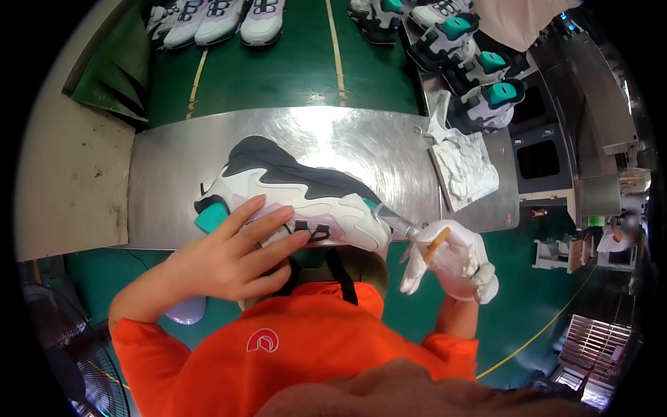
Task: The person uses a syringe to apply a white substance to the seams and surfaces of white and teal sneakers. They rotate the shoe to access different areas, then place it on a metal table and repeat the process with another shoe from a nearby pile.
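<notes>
A white sneaker (pixel 323 201) with pale lilac panels, a teal heel tab and a dark sole lies on its side near the front edge of the metal table. Bare, my left hand (pixel 233 257) holds its upper with fingers spread; the thumb is hidden. My right hand (pixel 462 260), in a white glove, is closed around a slim brush (pixel 410 228) with a tan handle. The brush's tip meets the toe end, along the line where sole and upper join.
The metal table (pixel 174 163) bears a crumpled white cloth (pixel 472 170) at right. More sneakers (pixel 226 21) stand on the green surface beyond, and others (pixel 486 104) line a rack at far right. A pale board (pixel 83 153) borders the left; a fan (pixel 69 347) stands lower left.
</notes>
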The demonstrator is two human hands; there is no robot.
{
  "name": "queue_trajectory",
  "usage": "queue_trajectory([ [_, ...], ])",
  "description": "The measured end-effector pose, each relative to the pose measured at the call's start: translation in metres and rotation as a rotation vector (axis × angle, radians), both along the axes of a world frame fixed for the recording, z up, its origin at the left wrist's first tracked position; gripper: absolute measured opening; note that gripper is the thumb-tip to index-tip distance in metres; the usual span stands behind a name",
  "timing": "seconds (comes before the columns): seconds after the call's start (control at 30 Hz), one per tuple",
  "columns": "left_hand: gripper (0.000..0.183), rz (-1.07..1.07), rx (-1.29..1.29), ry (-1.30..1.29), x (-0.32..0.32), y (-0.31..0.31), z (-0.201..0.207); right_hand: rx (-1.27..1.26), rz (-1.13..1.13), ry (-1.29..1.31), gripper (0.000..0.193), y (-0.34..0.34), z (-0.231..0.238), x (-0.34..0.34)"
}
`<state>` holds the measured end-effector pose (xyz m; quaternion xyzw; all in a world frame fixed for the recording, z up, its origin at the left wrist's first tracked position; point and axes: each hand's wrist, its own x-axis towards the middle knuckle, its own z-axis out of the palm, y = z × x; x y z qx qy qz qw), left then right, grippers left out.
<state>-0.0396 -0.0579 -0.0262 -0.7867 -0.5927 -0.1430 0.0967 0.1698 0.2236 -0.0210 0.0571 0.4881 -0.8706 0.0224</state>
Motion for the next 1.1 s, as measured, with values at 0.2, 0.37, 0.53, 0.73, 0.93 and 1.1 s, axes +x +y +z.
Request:
queue_trajectory([
  [0.2,0.018,0.144,0.014,-0.001,0.019,0.014,-0.001,-0.089,-0.028,0.101,0.096,0.019,-0.015,0.007],
  [0.37,0.016,0.247,0.016,-0.002,0.032,0.030,-0.003,-0.221,-0.055,0.174,0.093,0.032,-0.037,0.011],
  [0.53,0.018,0.265,-0.040,0.017,0.038,0.037,0.003,-0.398,-0.071,0.323,0.093,0.033,-0.055,0.010],
  [0.73,0.019,0.263,-0.068,0.032,0.037,0.038,0.004,-0.472,-0.125,0.391,0.096,0.025,-0.071,0.017],
  [0.93,0.018,0.261,-0.067,0.047,0.036,0.039,0.003,-0.500,-0.229,0.396,0.087,0.011,-0.077,0.025],
  [1.1,0.016,0.262,-0.069,0.065,0.036,0.038,0.003,-0.468,-0.267,0.416,0.088,0.002,-0.074,0.028],
])
